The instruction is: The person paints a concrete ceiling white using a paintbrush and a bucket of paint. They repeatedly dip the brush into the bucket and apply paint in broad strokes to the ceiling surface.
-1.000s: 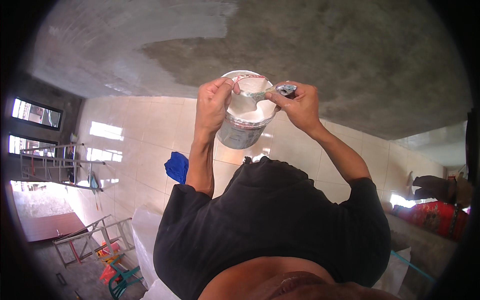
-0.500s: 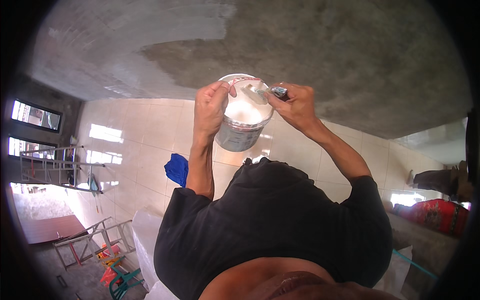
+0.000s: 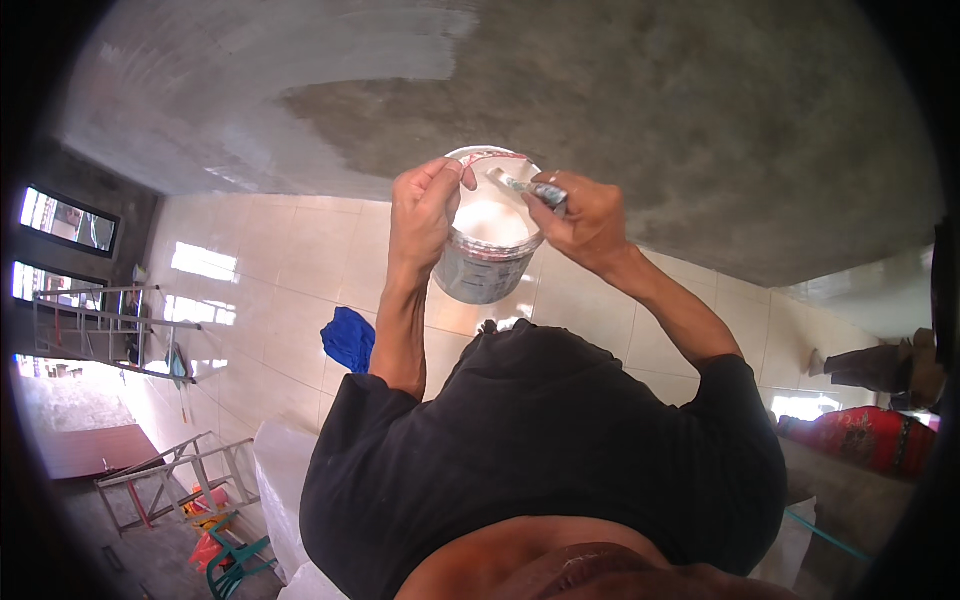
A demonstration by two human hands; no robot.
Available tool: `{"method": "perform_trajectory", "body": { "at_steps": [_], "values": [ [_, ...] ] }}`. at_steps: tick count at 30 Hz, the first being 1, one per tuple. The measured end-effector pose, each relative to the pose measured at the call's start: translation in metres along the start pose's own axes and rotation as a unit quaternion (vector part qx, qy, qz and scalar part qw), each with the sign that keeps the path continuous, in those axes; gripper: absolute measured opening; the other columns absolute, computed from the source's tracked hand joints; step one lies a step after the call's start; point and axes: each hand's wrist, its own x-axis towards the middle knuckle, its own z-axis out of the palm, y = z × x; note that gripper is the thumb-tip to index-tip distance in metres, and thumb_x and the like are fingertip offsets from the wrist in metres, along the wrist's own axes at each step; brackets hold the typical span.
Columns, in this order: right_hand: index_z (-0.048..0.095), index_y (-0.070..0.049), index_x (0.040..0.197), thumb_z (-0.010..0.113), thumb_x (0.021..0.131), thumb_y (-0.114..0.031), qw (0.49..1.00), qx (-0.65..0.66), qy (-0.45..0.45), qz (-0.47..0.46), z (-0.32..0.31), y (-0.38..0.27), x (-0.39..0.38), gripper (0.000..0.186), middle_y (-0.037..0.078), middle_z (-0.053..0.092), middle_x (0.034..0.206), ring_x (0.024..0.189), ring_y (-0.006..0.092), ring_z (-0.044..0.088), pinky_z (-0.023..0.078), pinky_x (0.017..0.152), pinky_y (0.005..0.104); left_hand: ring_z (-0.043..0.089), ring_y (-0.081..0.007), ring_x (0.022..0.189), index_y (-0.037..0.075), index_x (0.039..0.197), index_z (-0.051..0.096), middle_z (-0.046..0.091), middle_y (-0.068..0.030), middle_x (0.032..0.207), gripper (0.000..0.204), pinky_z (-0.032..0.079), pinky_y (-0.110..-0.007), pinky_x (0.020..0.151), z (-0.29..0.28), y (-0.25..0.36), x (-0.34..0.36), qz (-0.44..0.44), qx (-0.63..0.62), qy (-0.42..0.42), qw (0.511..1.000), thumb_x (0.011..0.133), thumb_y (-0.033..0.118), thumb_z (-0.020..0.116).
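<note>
A grey bucket [image 3: 480, 275] with white paint [image 3: 492, 222] in it hangs or stands in front of me, close to the wall; what bears its weight is unclear. At its far left rim my left hand [image 3: 428, 205] is closed on the bucket's thin, red-and-white handle [image 3: 500, 155]. My right hand [image 3: 585, 222], to the right of the rim, grips a paintbrush [image 3: 520, 186]. The brush's pale, paint-covered head points left over the bucket's opening, above the paint.
Ahead rises a grey wall [image 3: 620, 110], with a lighter coated area [image 3: 300, 60] at upper left. A blue cloth [image 3: 348, 338] lies on the tiled floor [image 3: 270, 270]. Metal ladders [image 3: 110, 325] stand left, near a green plastic chair [image 3: 235, 560]. Red fabric [image 3: 850, 440] lies at right.
My right hand has shifted slightly left and turned the paintbrush, so its head now shows narrower over the bucket. My left hand stays on the handle.
</note>
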Motion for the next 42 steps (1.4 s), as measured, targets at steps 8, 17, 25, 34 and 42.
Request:
{"method": "perform_trajectory", "body": {
  "at_steps": [8,17,25,34,42],
  "values": [
    [0.068,-0.001,0.081,0.075,0.080,-0.012,0.901,0.286,-0.063,0.321,-0.002,0.005,0.008,0.014,0.005,0.067,0.066,0.051,0.0059,0.055,0.040,0.043,0.0220,0.025,-0.0008,0.041,0.007,0.077,0.059,0.034,0.0097,0.050,0.028,0.019,-0.021,0.036,0.003,0.006,0.000,0.018,0.031,0.012,0.999,0.096,0.026,0.050],
    [0.068,0.002,0.084,0.073,0.080,-0.013,0.980,0.144,-0.024,0.135,-0.007,-0.015,0.022,0.016,0.011,0.067,0.068,0.053,0.0155,0.061,0.046,0.047,0.0296,0.027,-0.0015,0.041,0.005,0.077,0.060,0.035,0.0085,0.050,0.028,0.020,-0.022,0.037,-0.007,0.018,-0.001,-0.017,-0.032,0.016,0.999,0.097,0.021,0.049],
    [0.062,-0.004,0.076,0.072,0.076,-0.012,0.999,-0.011,0.018,-0.039,0.004,0.003,0.018,0.013,0.014,0.058,0.063,0.053,0.0333,0.058,0.045,0.047,0.0376,0.029,-0.0016,0.041,0.005,0.076,0.060,0.036,0.0083,0.050,0.029,0.021,-0.022,0.038,-0.008,0.009,0.004,-0.002,0.001,0.018,1.000,0.097,0.022,0.050],
    [0.068,-0.001,0.084,0.075,0.077,-0.012,0.997,0.049,-0.008,0.060,0.000,-0.001,0.009,0.015,0.009,0.067,0.068,0.055,0.0182,0.063,0.048,0.049,0.0294,0.026,-0.0007,0.045,0.004,0.077,0.061,0.034,0.0103,0.052,0.028,0.017,-0.022,0.042,-0.002,0.003,-0.002,0.010,-0.038,0.021,0.999,0.096,0.022,0.050],
    [0.069,0.003,0.086,0.074,0.079,-0.011,0.899,0.291,-0.111,0.308,0.001,0.007,0.023,0.016,0.008,0.069,0.070,0.059,0.0097,0.063,0.047,0.054,0.0241,0.023,-0.0005,0.045,0.004,0.078,0.060,0.032,0.0105,0.053,0.027,0.015,-0.021,0.041,-0.002,0.003,0.009,0.029,-0.025,0.009,0.999,0.096,0.022,0.051]
  ]
}}
